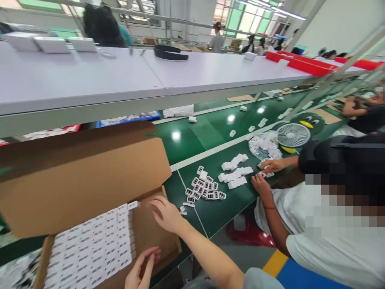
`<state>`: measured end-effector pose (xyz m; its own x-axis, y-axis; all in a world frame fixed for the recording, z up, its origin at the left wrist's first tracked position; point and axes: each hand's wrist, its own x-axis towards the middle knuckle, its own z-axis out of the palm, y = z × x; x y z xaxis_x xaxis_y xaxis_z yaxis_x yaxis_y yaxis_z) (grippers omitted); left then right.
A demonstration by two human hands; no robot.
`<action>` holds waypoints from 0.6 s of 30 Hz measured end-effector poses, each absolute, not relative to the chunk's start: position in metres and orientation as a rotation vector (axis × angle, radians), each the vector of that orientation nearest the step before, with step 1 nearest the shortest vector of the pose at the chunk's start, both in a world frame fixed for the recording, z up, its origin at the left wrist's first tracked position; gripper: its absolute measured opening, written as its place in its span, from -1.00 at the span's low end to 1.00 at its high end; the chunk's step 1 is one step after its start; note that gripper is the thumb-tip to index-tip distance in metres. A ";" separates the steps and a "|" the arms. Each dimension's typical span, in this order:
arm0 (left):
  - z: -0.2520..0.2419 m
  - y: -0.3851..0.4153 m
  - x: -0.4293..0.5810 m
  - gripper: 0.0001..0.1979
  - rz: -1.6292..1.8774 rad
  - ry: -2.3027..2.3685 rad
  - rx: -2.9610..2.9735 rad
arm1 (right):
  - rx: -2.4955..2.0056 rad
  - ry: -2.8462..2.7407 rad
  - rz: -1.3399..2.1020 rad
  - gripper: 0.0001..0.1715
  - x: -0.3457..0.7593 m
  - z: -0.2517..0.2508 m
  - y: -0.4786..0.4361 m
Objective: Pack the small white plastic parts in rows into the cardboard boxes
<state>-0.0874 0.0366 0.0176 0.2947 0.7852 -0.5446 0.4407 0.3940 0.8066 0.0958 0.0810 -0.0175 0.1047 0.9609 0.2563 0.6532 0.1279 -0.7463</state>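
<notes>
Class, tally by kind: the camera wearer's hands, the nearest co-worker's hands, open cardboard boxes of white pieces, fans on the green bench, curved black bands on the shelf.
Camera wearer's left hand and right hand: 2
Co-worker's hands: 2
Open cardboard box: 1
Fan: 1
Curved black band: 1
Total: 7

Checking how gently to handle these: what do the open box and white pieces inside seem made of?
Open box: likely cardboard, matte, from its plain brown, folded flap. White pieces: probably smooth molded plastic, from their crisp, repeated shapes; gloss unclear.
</notes>
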 end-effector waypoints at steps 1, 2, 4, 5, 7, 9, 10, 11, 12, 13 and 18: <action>0.018 0.044 -0.069 -0.56 0.302 1.246 1.315 | -1.675 -1.512 0.400 -0.59 0.120 -0.019 0.062; 0.019 0.052 -0.048 -0.60 0.275 1.151 1.407 | -1.785 -1.367 0.288 -0.62 0.148 -0.021 0.043; 0.022 0.066 -0.001 -0.67 0.231 0.949 1.602 | -2.055 -0.986 0.050 -0.64 0.207 -0.029 0.002; 0.024 0.072 0.025 -0.70 0.212 0.838 1.700 | -2.175 -0.829 -0.043 -0.60 0.235 -0.034 -0.016; 0.028 0.080 0.080 -0.73 0.186 0.611 1.879 | -2.354 -0.644 -0.141 -0.36 0.283 -0.043 -0.042; 0.033 0.083 0.129 -0.75 0.173 0.423 2.009 | -2.456 -0.578 -0.138 -0.11 0.318 -0.053 -0.049; 0.035 0.082 0.149 -0.75 0.171 0.357 2.050 | -2.484 -0.558 -0.127 -0.05 0.330 -0.057 -0.048; 0.038 0.080 0.165 -0.75 0.169 0.310 2.074 | -2.506 -0.546 -0.112 -0.02 0.340 -0.061 -0.043; 0.041 0.077 0.176 -0.74 0.166 0.284 2.079 | -2.522 -0.539 -0.097 -0.02 0.348 -0.065 -0.038; 0.045 0.072 0.183 -0.74 0.159 0.271 2.069 | -2.533 -0.538 -0.082 -0.03 0.353 -0.069 -0.034; 0.064 0.038 0.148 -0.74 0.120 0.358 1.900 | -2.503 -0.632 0.023 -0.12 0.356 -0.070 -0.051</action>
<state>0.1477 0.0376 0.0641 0.9484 0.3042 -0.0897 0.1882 -0.3118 0.9313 0.3560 -0.0509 -0.0704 0.8892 0.4430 0.1144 0.4337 -0.7364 -0.5192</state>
